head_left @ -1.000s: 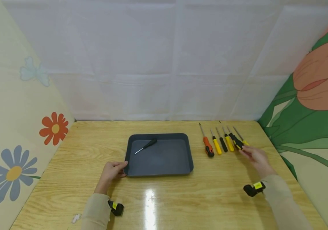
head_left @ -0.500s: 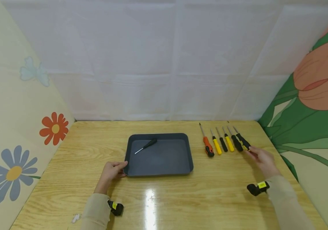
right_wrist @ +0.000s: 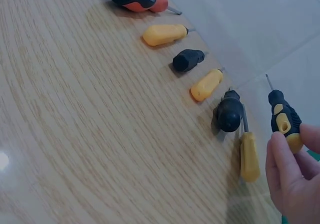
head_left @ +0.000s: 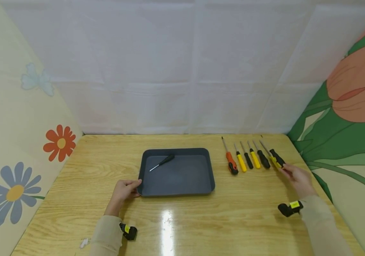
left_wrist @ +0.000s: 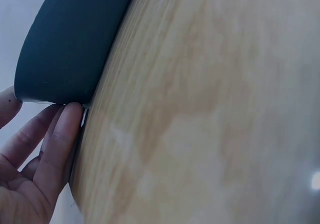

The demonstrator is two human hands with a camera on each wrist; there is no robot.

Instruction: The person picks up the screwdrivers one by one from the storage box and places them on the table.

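My left hand (head_left: 122, 192) grips the near-left corner of a dark grey rectangular tray (head_left: 182, 179), thumb on the rim and fingers below; the left wrist view shows the tray's outer wall (left_wrist: 70, 43). A slim screwdriver with a black handle (head_left: 166, 160) lies in the tray, towards its back left. At the right end of a row of screwdrivers, my right hand (head_left: 300, 180) pinches the handle end of a black-and-yellow screwdriver (right_wrist: 284, 116), raised off the table. Just left of it lies a yellow-handled screwdriver (right_wrist: 249, 159), partly covered in the head view.
Several screwdrivers lie side by side at the back right: an orange-and-black one (head_left: 232, 164), yellow ones (head_left: 241, 163) and black ones (head_left: 263, 160). The wooden table (head_left: 201, 224) meets a white backdrop behind. A small white scrap (head_left: 84, 243) lies at the front left.
My right hand has moved to the right with the black-and-yellow screwdriver, past the black and yellow-handled ones at the row's end. The left hand and tray stay put.
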